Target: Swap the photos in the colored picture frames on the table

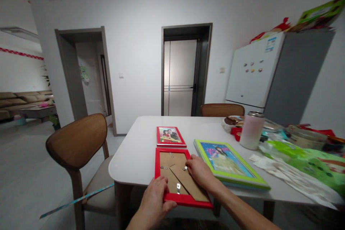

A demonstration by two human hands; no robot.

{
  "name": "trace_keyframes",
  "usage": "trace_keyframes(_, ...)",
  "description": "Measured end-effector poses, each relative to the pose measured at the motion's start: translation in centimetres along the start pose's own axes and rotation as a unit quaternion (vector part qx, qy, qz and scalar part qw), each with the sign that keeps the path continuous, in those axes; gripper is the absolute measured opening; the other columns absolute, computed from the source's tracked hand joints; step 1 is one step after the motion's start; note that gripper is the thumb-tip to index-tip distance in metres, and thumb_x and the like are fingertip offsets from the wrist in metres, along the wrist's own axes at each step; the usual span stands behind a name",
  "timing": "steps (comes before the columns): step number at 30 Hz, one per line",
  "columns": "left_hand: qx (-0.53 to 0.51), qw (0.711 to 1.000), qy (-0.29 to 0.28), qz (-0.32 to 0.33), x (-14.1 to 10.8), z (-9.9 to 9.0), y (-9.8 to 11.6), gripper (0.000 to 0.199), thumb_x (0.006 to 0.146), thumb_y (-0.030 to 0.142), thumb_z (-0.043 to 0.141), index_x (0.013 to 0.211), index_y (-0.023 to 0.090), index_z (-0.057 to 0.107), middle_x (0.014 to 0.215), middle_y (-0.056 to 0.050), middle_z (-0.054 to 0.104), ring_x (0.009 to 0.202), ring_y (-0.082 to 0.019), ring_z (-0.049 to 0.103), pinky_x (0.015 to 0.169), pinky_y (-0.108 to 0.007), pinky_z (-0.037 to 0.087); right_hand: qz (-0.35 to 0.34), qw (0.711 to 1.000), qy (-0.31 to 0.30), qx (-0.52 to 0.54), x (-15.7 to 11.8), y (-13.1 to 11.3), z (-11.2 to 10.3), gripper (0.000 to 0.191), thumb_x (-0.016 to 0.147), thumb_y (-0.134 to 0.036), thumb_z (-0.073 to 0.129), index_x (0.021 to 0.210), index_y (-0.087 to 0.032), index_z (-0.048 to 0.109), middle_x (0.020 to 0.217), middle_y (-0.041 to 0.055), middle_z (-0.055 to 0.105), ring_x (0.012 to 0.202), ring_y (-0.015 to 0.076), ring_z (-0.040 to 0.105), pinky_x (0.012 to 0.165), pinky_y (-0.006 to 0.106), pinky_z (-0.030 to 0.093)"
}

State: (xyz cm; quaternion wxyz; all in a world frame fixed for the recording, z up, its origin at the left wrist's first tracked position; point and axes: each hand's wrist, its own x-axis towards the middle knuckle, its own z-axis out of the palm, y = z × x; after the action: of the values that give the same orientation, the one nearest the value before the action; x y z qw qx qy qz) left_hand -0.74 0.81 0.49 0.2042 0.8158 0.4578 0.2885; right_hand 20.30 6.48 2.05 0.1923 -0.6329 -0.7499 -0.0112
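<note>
A red picture frame [158, 165] lies face down at the table's near edge, its brown backing board [168, 178] and folding stand [188, 181] showing. Several small metal clips, one of them a near clip [178, 188], sit around the board. My left hand [156, 196] grips the frame's lower left corner, thumb on the near rail. At the right rail, my right hand [201, 170] has its fingers pinched at a metal clip [185, 168]. Just beyond lies a smaller-looking red frame [170, 136] with a photo facing up. A green picture frame [229, 163] lies to the right.
On the white table [134, 158], a pink bottle [252, 130] stands at the right. Near it are white gloves [285, 178], a green plastic package [304, 161] and clutter. Wooden chairs stand left [78, 143] and behind [223, 109]. A patterned strip [78, 200] lies across the left chair.
</note>
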Motion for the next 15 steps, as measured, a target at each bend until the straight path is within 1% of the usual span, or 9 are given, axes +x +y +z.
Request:
trace_keyframes(2, -0.004, 1.0, 0.001, -0.003, -0.1, 0.0, 0.0, 0.046, 0.059, 0.025, 0.068, 0.102, 0.013, 0.055, 0.106, -0.011, 0.056, 0.108, -0.024, 0.043, 0.093, -0.034, 0.033, -0.029, 0.999, 0.008, 0.027, -0.9, -0.5, -0.4, 0.028, 0.074, -0.022, 0.041, 0.087, -0.016, 0.065, 0.091, 0.0113, 0.059, 0.084, 0.0192, 0.051, 0.075, 0.028, 0.036)
trace_keyframes(3, -0.006, 1.0, 0.002, -0.005, -0.1, 0.0, 0.0, 0.046, 0.059, 0.026, 0.068, 0.101, 0.014, 0.055, 0.108, -0.011, 0.055, 0.109, -0.024, 0.043, 0.093, -0.034, 0.033, -0.057, 0.997, -0.001, 0.055, -1.4, -0.9, -0.7, 0.029, 0.074, -0.024, 0.042, 0.091, -0.017, 0.064, 0.097, 0.0108, 0.058, 0.088, 0.0194, 0.05, 0.078, 0.029, 0.036)
trace_keyframes(5, -0.007, 1.0, 0.004, -0.006, -0.2, 0.0, -0.1, 0.048, 0.059, 0.026, 0.068, 0.104, 0.015, 0.054, 0.11, -0.01, 0.054, 0.109, -0.023, 0.042, 0.094, -0.034, 0.032, -0.129, 0.983, -0.05, 0.121, -2.4, -1.9, -1.4, 0.027, 0.072, -0.024, 0.046, 0.091, -0.022, 0.064, 0.104, 0.0075, 0.056, 0.093, 0.0182, 0.049, 0.082, 0.028, 0.035)
trace_keyframes(7, -0.006, 1.0, 0.004, -0.005, -0.2, 0.1, -0.1, 0.047, 0.06, 0.026, 0.067, 0.104, 0.017, 0.053, 0.108, -0.008, 0.055, 0.108, -0.022, 0.043, 0.094, -0.034, 0.032, -0.182, 0.965, -0.107, 0.159, -3.1, -3.0, -1.9, 0.022, 0.07, -0.023, 0.05, 0.083, -0.024, 0.067, 0.102, 0.0047, 0.056, 0.093, 0.0171, 0.049, 0.082, 0.028, 0.035)
trace_keyframes(9, -0.005, 1.0, 0.002, -0.007, -0.3, 0.1, -0.1, 0.043, 0.06, 0.026, 0.066, 0.101, 0.018, 0.054, 0.106, -0.006, 0.056, 0.108, -0.022, 0.043, 0.094, -0.033, 0.032, -0.191, 0.96, -0.129, 0.158, -3.4, -3.8, -2.1, 0.018, 0.068, -0.022, 0.052, 0.076, -0.025, 0.068, 0.098, 0.0039, 0.057, 0.093, 0.0179, 0.049, 0.082, 0.03, 0.035)
trace_keyframes(11, -0.003, 1.0, -0.001, -0.017, -0.3, 0.2, 0.0, 0.042, 0.06, 0.026, 0.066, 0.1, 0.018, 0.055, 0.108, -0.007, 0.055, 0.109, -0.022, 0.042, 0.094, -0.033, 0.031, -0.183, 0.964, -0.126, 0.149, -3.3, -4.3, -2.0, 0.017, 0.068, -0.022, 0.052, 0.074, -0.024, 0.068, 0.094, 0.0043, 0.059, 0.092, 0.0184, 0.049, 0.082, 0.031, 0.034)
trace_keyframes(13, -0.002, 1.0, -0.004, -0.024, -0.2, 0.2, 0.0, 0.043, 0.06, 0.027, 0.066, 0.1, 0.017, 0.054, 0.112, -0.008, 0.052, 0.11, -0.022, 0.041, 0.094, -0.034, 0.031, -0.179, 0.965, -0.111, 0.154, -2.9, -4.6, -1.6, 0.019, 0.069, -0.021, 0.05, 0.076, -0.023, 0.068, 0.092, 0.0045, 0.059, 0.091, 0.0179, 0.049, 0.082, 0.03, 0.035)
trace_keyframes(15, -0.004, 1.0, -0.003, -0.021, -0.2, 0.1, 0.1, 0.043, 0.06, 0.027, 0.066, 0.099, 0.016, 0.054, 0.114, -0.009, 0.051, 0.109, -0.023, 0.041, 0.094, -0.034, 0.031, -0.161, 0.968, -0.083, 0.175, -2.2, -4.9, -0.8, 0.023, 0.071, -0.022, 0.047, 0.085, -0.021, 0.066, 0.095, 0.0055, 0.058, 0.091, 0.017, 0.05, 0.082, 0.028, 0.035)
